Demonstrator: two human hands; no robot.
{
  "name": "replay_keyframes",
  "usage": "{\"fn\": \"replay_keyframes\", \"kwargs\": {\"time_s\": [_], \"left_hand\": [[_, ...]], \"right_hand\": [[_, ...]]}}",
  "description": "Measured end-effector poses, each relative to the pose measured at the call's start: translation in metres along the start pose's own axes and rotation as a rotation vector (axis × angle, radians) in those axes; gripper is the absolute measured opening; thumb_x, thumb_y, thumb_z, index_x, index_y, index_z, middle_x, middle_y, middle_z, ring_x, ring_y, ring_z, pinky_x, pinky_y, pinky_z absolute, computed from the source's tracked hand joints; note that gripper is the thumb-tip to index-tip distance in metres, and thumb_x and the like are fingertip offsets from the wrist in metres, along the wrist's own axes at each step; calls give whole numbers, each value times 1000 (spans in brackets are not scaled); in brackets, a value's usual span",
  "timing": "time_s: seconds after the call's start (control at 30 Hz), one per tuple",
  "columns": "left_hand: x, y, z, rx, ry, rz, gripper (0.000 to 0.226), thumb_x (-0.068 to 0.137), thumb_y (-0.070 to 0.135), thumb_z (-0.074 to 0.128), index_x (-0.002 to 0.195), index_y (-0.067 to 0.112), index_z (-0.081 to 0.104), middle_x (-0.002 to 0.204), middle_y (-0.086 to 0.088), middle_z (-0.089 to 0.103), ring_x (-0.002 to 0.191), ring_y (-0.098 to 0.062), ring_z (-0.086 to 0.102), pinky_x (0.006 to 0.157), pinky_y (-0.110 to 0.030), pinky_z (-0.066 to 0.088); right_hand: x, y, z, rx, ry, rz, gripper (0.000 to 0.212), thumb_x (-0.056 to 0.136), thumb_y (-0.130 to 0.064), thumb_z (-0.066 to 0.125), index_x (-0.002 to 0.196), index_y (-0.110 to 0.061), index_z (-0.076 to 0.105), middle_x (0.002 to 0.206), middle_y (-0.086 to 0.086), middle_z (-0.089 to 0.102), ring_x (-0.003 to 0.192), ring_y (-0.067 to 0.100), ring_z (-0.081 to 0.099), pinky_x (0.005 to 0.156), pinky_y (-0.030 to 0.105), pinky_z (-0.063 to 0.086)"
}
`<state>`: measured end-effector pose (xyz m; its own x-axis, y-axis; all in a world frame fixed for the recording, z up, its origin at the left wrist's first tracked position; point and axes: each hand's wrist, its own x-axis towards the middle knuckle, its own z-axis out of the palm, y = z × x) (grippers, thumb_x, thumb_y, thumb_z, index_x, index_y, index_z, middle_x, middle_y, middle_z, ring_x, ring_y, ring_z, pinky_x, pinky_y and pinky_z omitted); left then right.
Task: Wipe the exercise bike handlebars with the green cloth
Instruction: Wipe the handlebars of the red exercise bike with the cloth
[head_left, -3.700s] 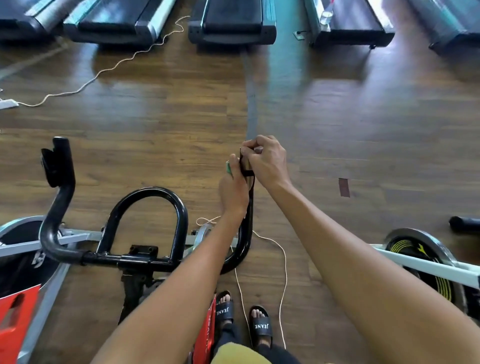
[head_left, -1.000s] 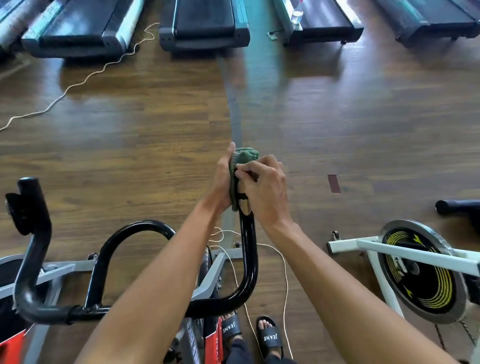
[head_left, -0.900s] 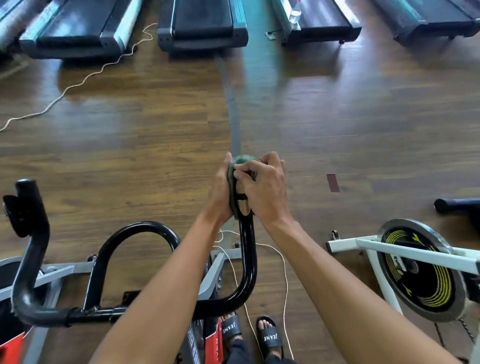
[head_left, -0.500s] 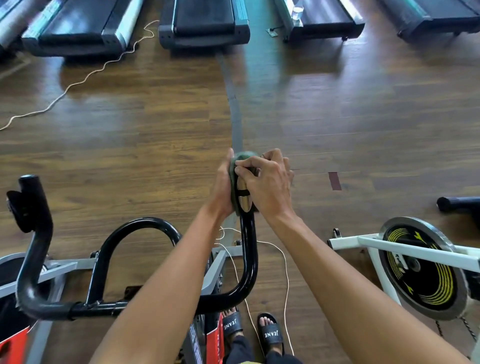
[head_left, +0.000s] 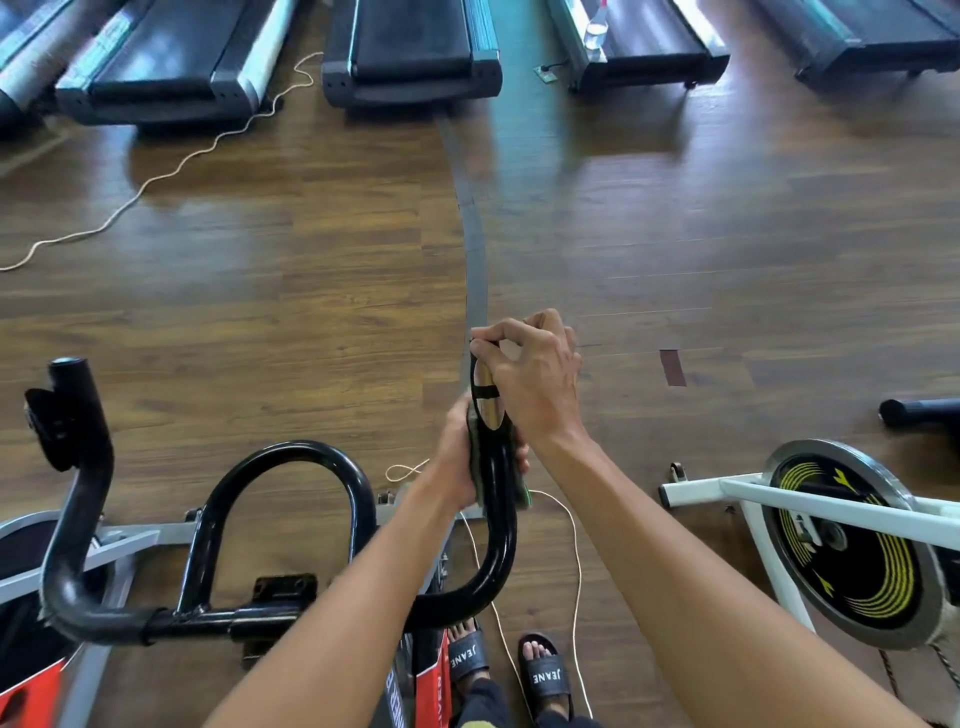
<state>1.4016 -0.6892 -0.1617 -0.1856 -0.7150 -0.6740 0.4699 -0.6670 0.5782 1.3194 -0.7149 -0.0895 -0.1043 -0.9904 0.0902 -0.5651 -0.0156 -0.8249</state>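
Wooden floor (head_left: 311, 312) carries treadmills (head_left: 410, 52) beyond black handlebars (head_left: 498, 545)

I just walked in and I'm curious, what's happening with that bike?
A person is wiping the black handlebar. The left hand grips a green cloth wrapped round the bar's upright right end, partway down it. The right hand holds the tip of that end just above. The bar's other end has no hand on it.

Glossy black metal tube handlebars (head_left: 501, 545) gleam smooth over a brown wood-plank floor (head_left: 311, 291) with a soft sheen; the dark green cloth (head_left: 477, 467) looks matt, the neighbouring bike's white frame (head_left: 831, 509) painted metal, its flywheel rim (head_left: 779, 462) bare grey metal.
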Motion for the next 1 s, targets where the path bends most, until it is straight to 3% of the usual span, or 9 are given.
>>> {"fn": "replay_keyframes", "kwargs": {"time_s": [0.13, 0.27, 0.33, 0.43, 0.5, 0.6, 0.77, 0.87, 1.0], "left_hand": [[-17, -1, 5, 47, 1, -103, 62, 96, 50, 40, 55, 9, 62, 50, -6, 54, 44, -20, 50, 50, -26, 42], [3, 34, 16, -50, 74, -11, 53, 88, 62, 51, 78, 12, 67, 74, -6, 57, 66, -21, 58, 59, -31, 47], [6, 25, 12, -16, 108, -31, 53, 86, 62, 53, 75, 12, 67, 73, -7, 57, 65, -22, 57, 59, -31, 46], [-16, -6, 5, 23, 98, -201, 46, 89, 39, 48, 58, 8, 63, 56, -7, 55, 49, -21, 51, 51, -26, 45], [-35, -24, -1, 66, 60, -305, 35, 81, 29, 49, 60, 5, 64, 59, -9, 55, 52, -22, 49, 59, -29, 43], [-31, -18, 0, 110, 44, -281, 42, 88, 29, 44, 60, 5, 64, 59, -9, 55, 53, -22, 50, 61, -30, 43], [-18, 6, 14, -7, 71, -166, 62, 97, 35, 38, 44, 9, 60, 45, -5, 51, 37, -18, 50, 41, -20, 43], [-42, -21, 5, 53, 46, -313, 36, 79, 30, 50, 58, 5, 63, 57, -9, 54, 49, -22, 49, 54, -27, 44], [-50, -32, -2, 119, -10, -411, 36, 72, 32, 45, 64, 2, 63, 62, -12, 56, 53, -23, 50, 61, -31, 42]], "right_hand": [[2, 2, -1, 23, -33, 13, 12, 88, -30, 71, 98, -29, 78, 94, -7, 45, 97, 11, 38, 90, 28, 30], [-3, -7, 7, -11, 72, 73, 6, 85, -29, 74, 90, -29, 78, 92, -5, 47, 89, 12, 41, 77, 21, 27], [-3, -4, 7, 5, 65, 63, 8, 85, -30, 75, 92, -30, 78, 91, -7, 46, 91, 11, 41, 84, 25, 34], [-2, 3, 2, 54, -23, 37, 14, 88, -32, 71, 101, -30, 77, 94, -5, 46, 97, 14, 41, 93, 35, 39], [0, 5, 1, 59, -45, 30, 16, 89, -33, 70, 103, -30, 77, 94, -5, 46, 97, 15, 40, 93, 36, 38], [1, 5, 1, 69, -43, 35, 15, 90, -33, 69, 102, -30, 77, 91, -6, 44, 97, 15, 41, 94, 36, 39], [-1, 4, 3, 109, -33, 57, 12, 89, -32, 70, 100, -31, 76, 92, -5, 46, 98, 14, 41, 97, 42, 41], [-2, 3, 3, 151, -30, 85, 11, 90, -31, 70, 98, -32, 76, 92, -5, 46, 99, 15, 42, 98, 41, 40], [-2, 2, 3, 169, -43, 102, 10, 89, -31, 70, 97, -33, 76, 96, -3, 49, 100, 14, 41, 97, 38, 37]]}}
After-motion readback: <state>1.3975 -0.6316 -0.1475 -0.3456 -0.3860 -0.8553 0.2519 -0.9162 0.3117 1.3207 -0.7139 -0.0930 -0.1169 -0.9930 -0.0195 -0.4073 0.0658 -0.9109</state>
